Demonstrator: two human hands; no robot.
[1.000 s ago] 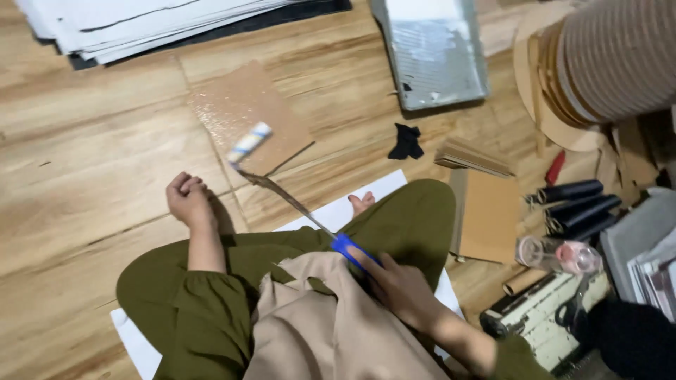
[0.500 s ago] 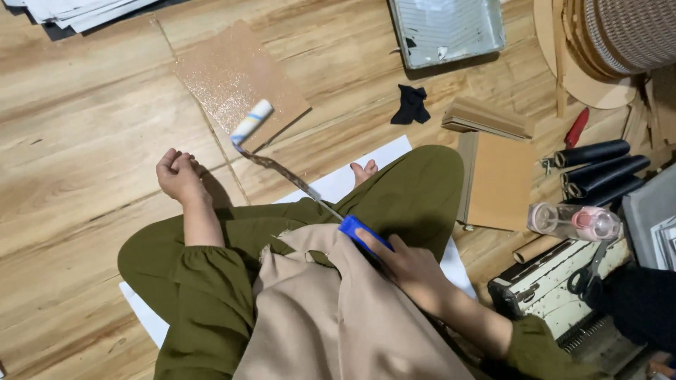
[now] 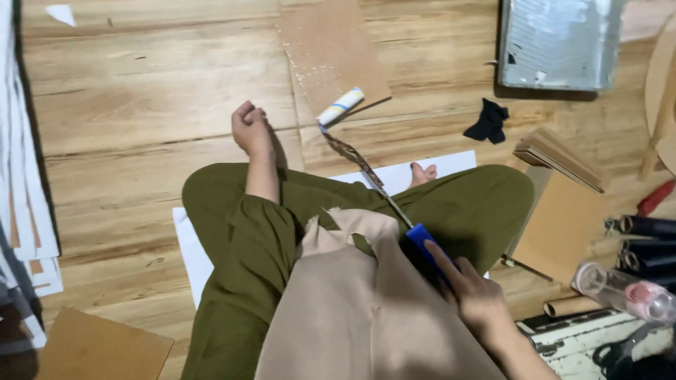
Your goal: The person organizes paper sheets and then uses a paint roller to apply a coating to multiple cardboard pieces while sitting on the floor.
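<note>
Wooden floor, knife [image 3: 373,181] in right hand [image 3: 473,299]

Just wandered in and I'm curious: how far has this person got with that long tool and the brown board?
Looks early. The brown board lies on the wooden floor with pale smears on it and a small white tube at its edge. In hand: the right hand holds a blue-handled saw, its tip near the board. The left hand rests in a fist on the floor. More brown sheets lie unused nearby.
</note>
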